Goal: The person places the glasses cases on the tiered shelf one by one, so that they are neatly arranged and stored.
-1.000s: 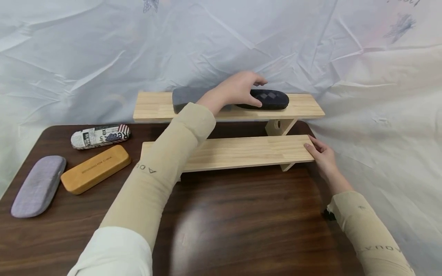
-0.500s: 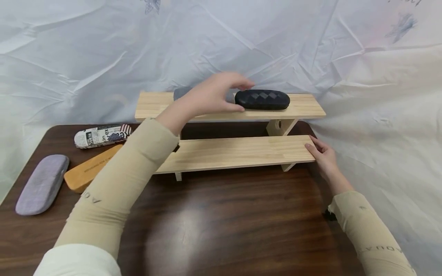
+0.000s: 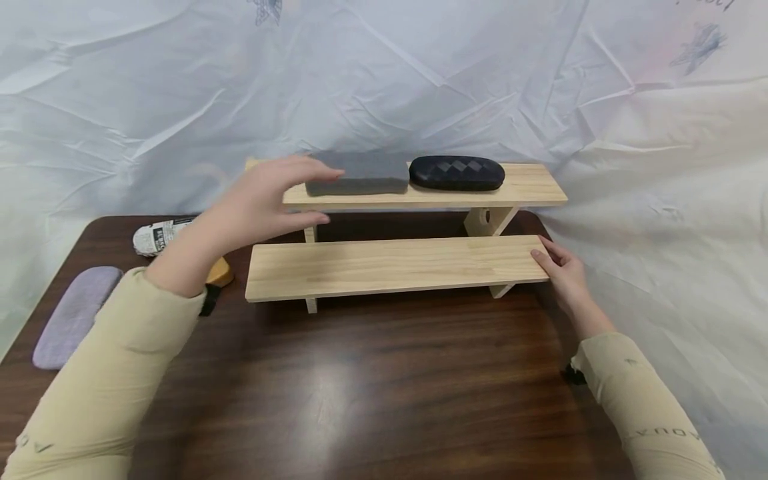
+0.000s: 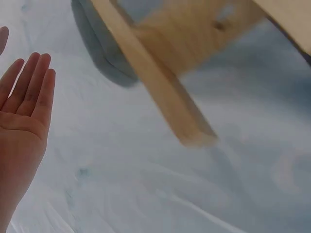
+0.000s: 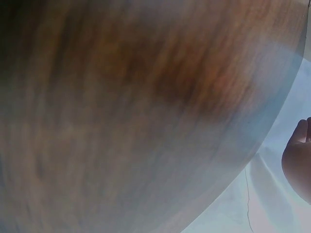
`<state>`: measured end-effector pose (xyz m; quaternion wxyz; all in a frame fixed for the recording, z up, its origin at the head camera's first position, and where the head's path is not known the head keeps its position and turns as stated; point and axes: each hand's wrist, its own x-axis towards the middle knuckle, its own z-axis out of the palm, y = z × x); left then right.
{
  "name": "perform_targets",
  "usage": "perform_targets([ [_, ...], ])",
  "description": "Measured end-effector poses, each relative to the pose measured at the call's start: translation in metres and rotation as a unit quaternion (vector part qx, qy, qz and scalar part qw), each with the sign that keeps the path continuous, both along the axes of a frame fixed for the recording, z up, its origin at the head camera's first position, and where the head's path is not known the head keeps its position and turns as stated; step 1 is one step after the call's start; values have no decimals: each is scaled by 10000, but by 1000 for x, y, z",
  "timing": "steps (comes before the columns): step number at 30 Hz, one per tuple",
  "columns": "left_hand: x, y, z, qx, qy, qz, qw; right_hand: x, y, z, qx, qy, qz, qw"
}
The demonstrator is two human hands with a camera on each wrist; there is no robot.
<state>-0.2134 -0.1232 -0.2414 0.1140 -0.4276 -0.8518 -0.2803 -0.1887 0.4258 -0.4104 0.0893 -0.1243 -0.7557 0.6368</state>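
My left hand (image 3: 258, 200) hovers with fingers extended and thumb apart, in front of the left end of a two-tier wooden shelf (image 3: 384, 267); it holds nothing. In the left wrist view its palm and straight fingers show beside the shelf's end. On the upper board lie a grey glasses case (image 3: 360, 179), just right of my left fingertips, and a black glasses case (image 3: 457, 173) with a diamond pattern, close beside it. My right hand (image 3: 565, 277) grips the right end of the lower board, thumb on top; its other fingers are partly hidden.
On the dark wooden table (image 3: 384, 387), at the left, are a lilac glasses case (image 3: 75, 317), a newspaper-print case (image 3: 155, 240) and an orange case (image 3: 221, 272). My left arm partly covers them. White sheeting (image 3: 384, 73) hangs behind the table and along its right side.
My left hand has moved left, away from the black glasses case and past the grey one, uncovering both. My right hand stays at the shelf's end.
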Motion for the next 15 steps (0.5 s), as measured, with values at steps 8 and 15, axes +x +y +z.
perform_targets([
  [8,15,-70,-29,128,154,928,9955,0,-2,1,84,3,-52,10000],
  [15,27,-121,-60,403,158,1521,9874,0,-2,0,38,21,-86,10000],
])
